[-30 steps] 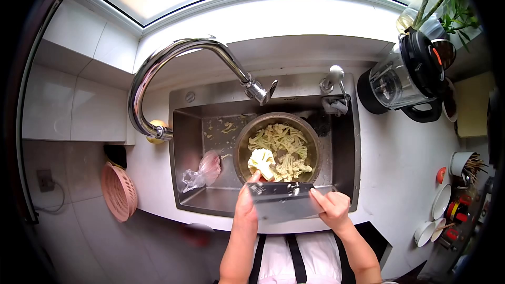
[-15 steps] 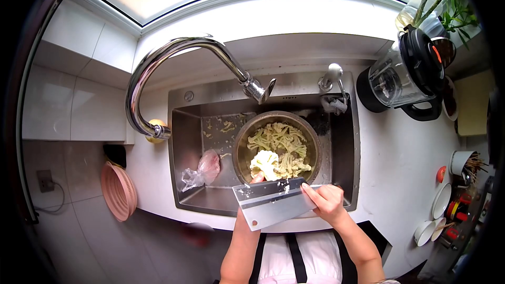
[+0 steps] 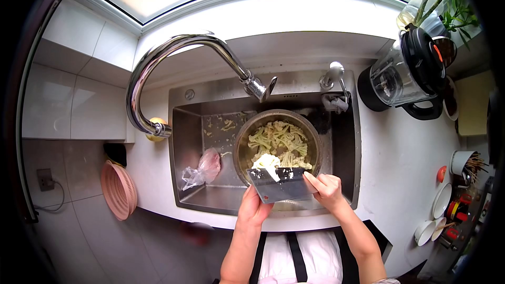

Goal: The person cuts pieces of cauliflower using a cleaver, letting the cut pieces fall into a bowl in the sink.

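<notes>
My right hand (image 3: 327, 192) is wrapped round the handle of a cleaver (image 3: 284, 189), its broad blade lying over the near rim of a metal bowl (image 3: 240, 142). My left hand (image 3: 253, 208) is partly hidden behind the blade. It holds a piece of cauliflower (image 3: 265, 161), whose pale head shows just beyond the blade's far edge; the fingertips are hidden. White crumbs stick to the blade. Cut cauliflower florets (image 3: 281, 137) lie inside the bowl, which stands in the sink (image 3: 210, 200).
A clear plastic bag (image 3: 202, 171) with something pinkish lies in the sink, left of the bowl. The faucet (image 3: 184, 42) arches over the sink from the left. A blender (image 3: 405, 73) stands on the right counter. A pink basket (image 3: 118, 189) is at left.
The cleaver has shifted slightly away from me, its blade tilting steeper and darker. More of my left hand shows below it, while less of the held cauliflower shows.
</notes>
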The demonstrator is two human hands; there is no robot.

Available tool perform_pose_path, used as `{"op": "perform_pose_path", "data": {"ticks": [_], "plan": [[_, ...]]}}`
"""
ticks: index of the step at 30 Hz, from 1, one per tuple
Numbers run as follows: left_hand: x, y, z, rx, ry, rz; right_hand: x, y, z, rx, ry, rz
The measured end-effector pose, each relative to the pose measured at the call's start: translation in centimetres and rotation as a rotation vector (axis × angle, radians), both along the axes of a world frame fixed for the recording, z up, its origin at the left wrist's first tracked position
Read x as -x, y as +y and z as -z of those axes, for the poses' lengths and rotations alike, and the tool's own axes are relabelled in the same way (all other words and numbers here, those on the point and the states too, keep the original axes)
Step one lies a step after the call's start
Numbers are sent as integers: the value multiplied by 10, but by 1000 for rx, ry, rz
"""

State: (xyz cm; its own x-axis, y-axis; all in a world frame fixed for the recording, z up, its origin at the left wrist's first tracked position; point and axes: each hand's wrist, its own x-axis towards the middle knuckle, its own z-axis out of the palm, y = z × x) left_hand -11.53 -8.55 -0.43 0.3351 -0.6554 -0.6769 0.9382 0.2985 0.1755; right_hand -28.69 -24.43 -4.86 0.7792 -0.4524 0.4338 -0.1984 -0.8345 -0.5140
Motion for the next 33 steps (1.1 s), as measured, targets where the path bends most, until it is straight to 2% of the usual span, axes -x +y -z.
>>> {"op": "perform_pose_path", "data": {"ticks": [2,5,8,11,13,17,22,27,33], "plan": [[0,-1,-5,-84,5,-30,-2,-1,5,4,19,36],[-10,7,-1,44,67,-59,7,-6,30,-14,96,106],[-14,4,-7,-35,38,-37,17,-8,44,-107,161,130],[-18,9,0,35,-4,2,20,-3,34,-210,121,141],[-17,6,-5,-46,-64,12,23,1,16,-241,95,138],[-22,3,-11,-85,-102,76,29,5,-28,-141,92,76],[-24,-2,-14,-12,-201,47,40,10,-41,-40,82,82],[-25,-2,-11,-45,-429,7,42,15,-49,-161,113,81],[-25,-4,-13,-3,-532,53,39,17,-57,-170,129,100]]}}
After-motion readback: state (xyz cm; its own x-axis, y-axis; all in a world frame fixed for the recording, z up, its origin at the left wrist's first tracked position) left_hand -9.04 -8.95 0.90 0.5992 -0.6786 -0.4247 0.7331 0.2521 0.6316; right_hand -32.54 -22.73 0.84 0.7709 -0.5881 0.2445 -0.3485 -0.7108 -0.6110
